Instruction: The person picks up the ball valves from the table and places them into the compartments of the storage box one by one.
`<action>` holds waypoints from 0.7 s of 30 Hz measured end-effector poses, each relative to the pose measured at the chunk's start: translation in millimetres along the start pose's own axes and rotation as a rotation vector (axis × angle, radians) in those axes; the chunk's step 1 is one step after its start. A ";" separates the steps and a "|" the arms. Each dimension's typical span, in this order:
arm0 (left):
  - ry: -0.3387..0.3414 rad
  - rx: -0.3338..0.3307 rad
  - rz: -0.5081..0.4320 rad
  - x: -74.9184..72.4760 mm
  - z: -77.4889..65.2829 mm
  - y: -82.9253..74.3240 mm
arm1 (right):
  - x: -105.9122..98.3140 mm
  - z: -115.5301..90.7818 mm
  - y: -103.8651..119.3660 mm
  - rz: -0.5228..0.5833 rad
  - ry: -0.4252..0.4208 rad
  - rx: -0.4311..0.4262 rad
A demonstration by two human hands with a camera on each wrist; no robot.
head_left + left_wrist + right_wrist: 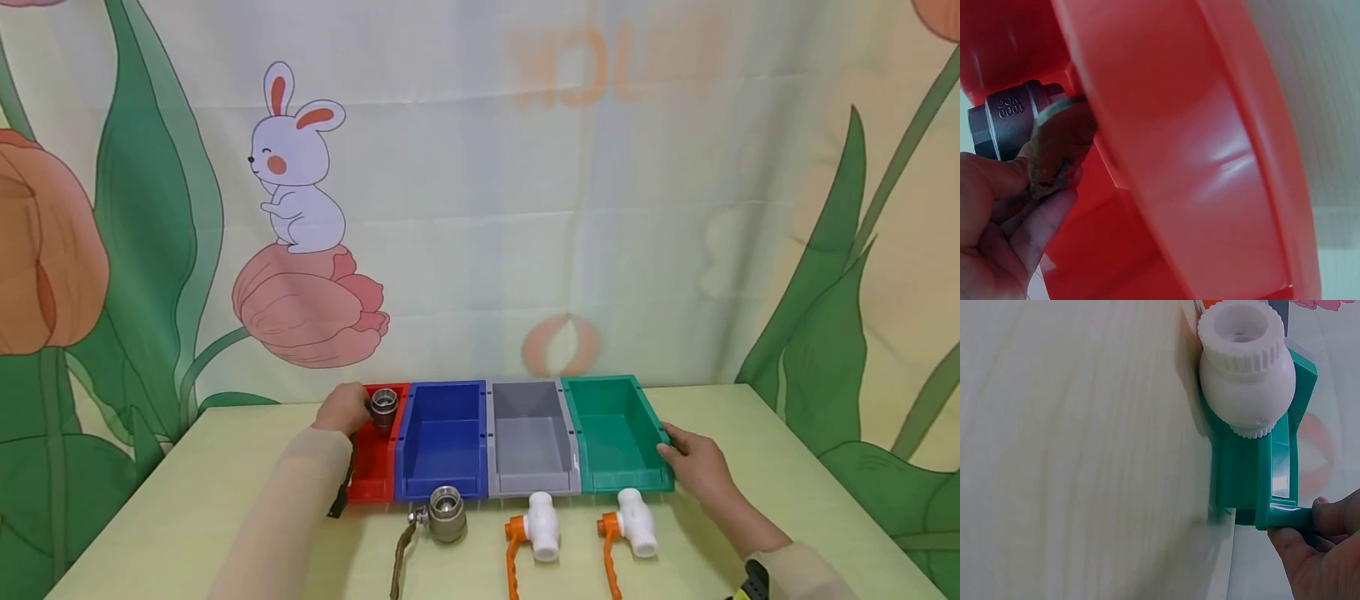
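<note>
At the left end of the bin row, my left hand (pixel 343 408) grips a metal ball valve (pixel 384 407) over the red bin (pixel 372 467). In the left wrist view its fingers and thumb hold the brown-wrapped lever handle (pixel 1060 150), and the valve body (pixel 1013 119) is inside the red bin's walls. My right hand (pixel 701 465) pinches the right side edge of the green bin (pixel 618 482); the right wrist view shows thumb and fingers on that edge (pixel 1291 515). Between them stand a blue bin (pixel 442 487) and a grey bin (pixel 534 483), joined in one row.
In front of the bins lie another metal ball valve (pixel 447 515) with a brown handle and two white plastic valves (pixel 542 527) (pixel 637 523) with orange levers. A printed curtain (pixel 480 208) hangs behind the pale table (pixel 187 500).
</note>
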State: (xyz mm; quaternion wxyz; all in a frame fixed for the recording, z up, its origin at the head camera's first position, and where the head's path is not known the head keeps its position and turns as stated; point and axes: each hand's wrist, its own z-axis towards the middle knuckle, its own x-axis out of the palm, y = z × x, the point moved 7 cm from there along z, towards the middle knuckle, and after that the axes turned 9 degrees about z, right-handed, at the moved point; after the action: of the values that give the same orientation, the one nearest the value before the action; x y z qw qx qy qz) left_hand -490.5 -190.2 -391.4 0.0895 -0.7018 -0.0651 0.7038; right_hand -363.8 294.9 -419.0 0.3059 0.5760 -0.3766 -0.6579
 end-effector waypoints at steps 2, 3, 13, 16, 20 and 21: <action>0.002 -0.009 -0.013 1.8 1.3 0.6 | -0.3 0.2 -0.1 0.002 -0.001 0.000; 0.007 -0.018 -0.019 3.0 2.1 1.3 | -0.4 0.5 -0.4 0.004 -0.001 0.001; 0.057 -0.076 -0.065 9.7 -2.0 1.3 | -0.2 1.9 -2.5 0.012 0.000 0.012; 0.080 -0.092 -0.079 12.8 -2.3 1.1 | -0.4 2.3 -3.4 0.011 0.000 0.017; 0.086 -0.087 -0.070 15.5 -1.5 0.5 | -1.0 2.7 -3.8 0.015 -0.002 0.020; 0.082 -0.081 -0.061 16.0 -1.2 0.7 | -0.9 2.9 -3.9 0.019 -0.002 0.021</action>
State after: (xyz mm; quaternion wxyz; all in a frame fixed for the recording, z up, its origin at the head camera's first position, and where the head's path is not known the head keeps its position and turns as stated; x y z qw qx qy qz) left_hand -489.4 -187.5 -407.2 0.0849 -0.7309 -0.1112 0.6680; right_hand -366.4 298.2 -421.7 0.3055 0.5749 -0.3892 -0.6517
